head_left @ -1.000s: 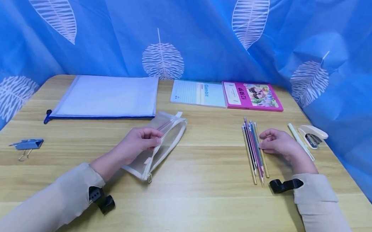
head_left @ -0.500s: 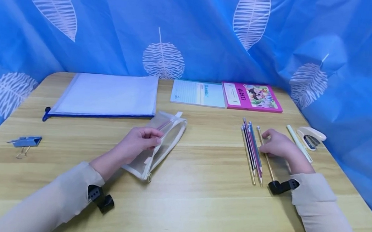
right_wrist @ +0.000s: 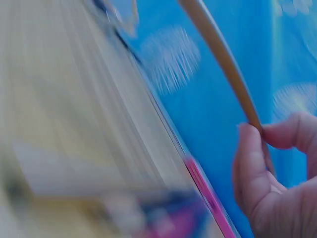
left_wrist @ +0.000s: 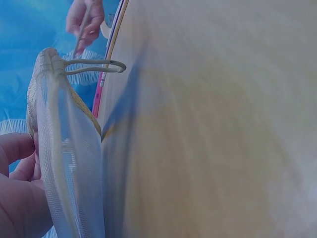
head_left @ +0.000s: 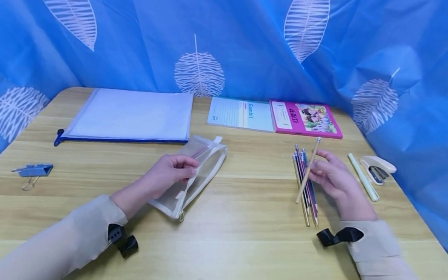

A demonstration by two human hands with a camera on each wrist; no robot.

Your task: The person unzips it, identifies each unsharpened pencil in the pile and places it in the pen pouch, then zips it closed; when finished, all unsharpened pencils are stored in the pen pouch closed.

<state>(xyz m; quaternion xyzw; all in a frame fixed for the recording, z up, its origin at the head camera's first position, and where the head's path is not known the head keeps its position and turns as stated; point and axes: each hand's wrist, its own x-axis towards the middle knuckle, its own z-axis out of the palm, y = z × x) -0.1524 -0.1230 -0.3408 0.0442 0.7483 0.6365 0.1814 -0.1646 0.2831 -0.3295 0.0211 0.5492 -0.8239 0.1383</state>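
Note:
My left hand (head_left: pixel 172 173) pinches the edge of a see-through mesh zip pouch (head_left: pixel 210 167), whose mouth gapes toward the right. Something thin and purplish shows through the mesh. In the left wrist view the pouch (left_wrist: pixel 74 163) stands up beside the thumb and fingers. Between thumb and fingers my right hand (head_left: pixel 331 176) holds a gold pencil (head_left: pixel 307 173), tilted and raised over a bunch of pencils (head_left: pixel 312 205) on the table. The right wrist view has the held pencil (right_wrist: pixel 223 59) sharp, with the bunch blurred below.
A pale green stick-like item (head_left: pixel 363 177) and a white stapler (head_left: pixel 378 168) lie right of the right hand. At the back are a pink book (head_left: pixel 306 119), a light blue notebook (head_left: pixel 241 114) and a white zip folder (head_left: pixel 129 115). A blue binder clip (head_left: pixel 35 170) lies at left.
My right hand has drawn one gold pencil away from the bunch, then lifted and tilted it back leftward above the others. My left hand and the pouch have stayed put.

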